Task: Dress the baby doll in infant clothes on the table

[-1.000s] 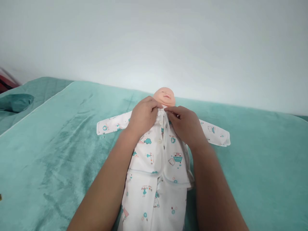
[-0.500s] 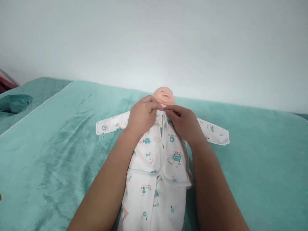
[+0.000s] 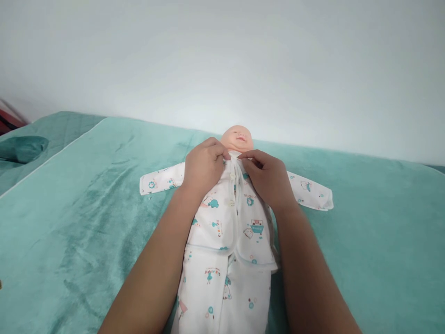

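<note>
A baby doll (image 3: 238, 137) lies on its back, its head toward the wall. It wears a white baby jacket (image 3: 215, 222) with teal and pink prints, and matching trousers (image 3: 205, 297). At the collar, my left hand (image 3: 206, 166) pinches the left front edge of the jacket. Just across from it, my right hand (image 3: 266, 175) grips the right front edge with thumb and forefinger. Buttons (image 3: 232, 203) show on the left front panel below the collar, and the two panels lie side by side. Both sleeves stretch outward. Curled fingers hide part of the neckline.
A teal plush blanket (image 3: 86, 222) with soft creases covers the bed under the doll. Behind it rises a pale wall (image 3: 222, 60). At the far left are a quilted teal cover (image 3: 66, 127) and a dark red object (image 3: 9, 121).
My two hands have drawn slightly apart at the collar, leaving a small gap between the fingertips. The doll and its clothes lie almost as before.
</note>
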{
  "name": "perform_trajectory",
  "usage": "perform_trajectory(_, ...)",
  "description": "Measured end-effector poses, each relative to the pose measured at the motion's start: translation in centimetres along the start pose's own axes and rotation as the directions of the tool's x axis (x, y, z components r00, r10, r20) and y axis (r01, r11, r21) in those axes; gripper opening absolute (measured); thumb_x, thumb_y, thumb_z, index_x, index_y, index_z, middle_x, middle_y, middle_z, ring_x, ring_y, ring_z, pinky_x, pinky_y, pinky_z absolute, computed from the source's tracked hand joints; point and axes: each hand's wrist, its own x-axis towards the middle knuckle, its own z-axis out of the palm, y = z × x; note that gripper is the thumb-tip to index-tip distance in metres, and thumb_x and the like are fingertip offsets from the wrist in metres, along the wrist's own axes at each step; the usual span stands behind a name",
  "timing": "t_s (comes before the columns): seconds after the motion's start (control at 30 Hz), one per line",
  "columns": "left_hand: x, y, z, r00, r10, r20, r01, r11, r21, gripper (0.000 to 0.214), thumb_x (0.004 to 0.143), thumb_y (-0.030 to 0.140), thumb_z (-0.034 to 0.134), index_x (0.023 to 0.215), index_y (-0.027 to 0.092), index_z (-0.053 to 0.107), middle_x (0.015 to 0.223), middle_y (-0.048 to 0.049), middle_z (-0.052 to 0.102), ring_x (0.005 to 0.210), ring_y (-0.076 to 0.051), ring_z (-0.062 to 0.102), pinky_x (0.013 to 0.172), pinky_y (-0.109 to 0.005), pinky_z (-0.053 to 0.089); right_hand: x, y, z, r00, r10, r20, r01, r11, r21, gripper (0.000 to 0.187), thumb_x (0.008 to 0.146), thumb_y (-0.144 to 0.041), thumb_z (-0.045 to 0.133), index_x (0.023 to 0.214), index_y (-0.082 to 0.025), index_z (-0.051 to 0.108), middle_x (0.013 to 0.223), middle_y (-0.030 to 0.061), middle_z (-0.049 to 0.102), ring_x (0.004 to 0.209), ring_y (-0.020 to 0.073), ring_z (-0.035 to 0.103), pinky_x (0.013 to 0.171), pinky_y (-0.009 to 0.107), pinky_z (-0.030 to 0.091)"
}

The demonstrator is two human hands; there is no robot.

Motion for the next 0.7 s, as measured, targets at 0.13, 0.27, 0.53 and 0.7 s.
perform_trajectory(0.13,0.02,-0.29,0.19,1.0,0.002,-0.022,-0.003,0.998,-0.057,0.033,0.081,0.006,0.043,0.074,0.022,0.071,0.094,-0.0021,0.071,0.084,-0.016,0.062,0.072,-0.03,0.045,-0.1,-0.23,0.08,0.999,-0.036,-0.009,0.036,0.999,-0.011,0.02,0.082,-0.028,0.054,0.084,-0.024,0.073,0.06,-0.0038,0.056,0.058,0.0124,0.045,0.058,0.028,0.034)
perform_trajectory(0.27,0.11,-0.43,0.32,0.998,0.024,-0.057,-0.029,0.996,-0.089,0.034,0.082,0.006,0.043,0.081,0.022,0.073,0.093,-0.0026,0.071,0.086,-0.016,0.063,0.076,-0.031,0.047,-0.16,-0.41,-0.02,1.0,-0.025,0.008,0.025,1.0,-0.014,0.022,0.081,-0.028,0.054,0.084,-0.024,0.076,0.07,-0.0016,0.066,0.064,0.0137,0.053,0.061,0.028,0.038)
perform_trajectory(0.53,0.32,-0.63,0.59,0.999,0.034,-0.013,-0.035,0.99,-0.134,0.037,0.085,0.006,0.043,0.091,0.023,0.076,0.1,-0.0027,0.072,0.096,-0.018,0.065,0.081,-0.033,0.05,-0.26,-0.83,-0.13,0.999,-0.029,0.04,0.031,0.997,-0.072,0.024,0.084,-0.03,0.053,0.079,-0.024,0.075,0.077,-0.0008,0.071,0.073,0.0161,0.059,0.069,0.029,0.041)
perform_trajectory(0.7,0.3,-0.7,0.63,0.999,0.052,-0.016,-0.054,0.987,-0.151,0.038,0.085,0.005,0.043,0.09,0.024,0.076,0.099,-0.0024,0.072,0.093,-0.017,0.065,0.08,-0.032,0.05,-0.2,-0.95,-0.07,1.0,-0.008,0.026,0.01,0.997,-0.079,0.026,0.085,-0.033,0.052,0.075,-0.022,0.073,0.074,-0.0005,0.069,0.07,0.0149,0.057,0.065,0.028,0.039)
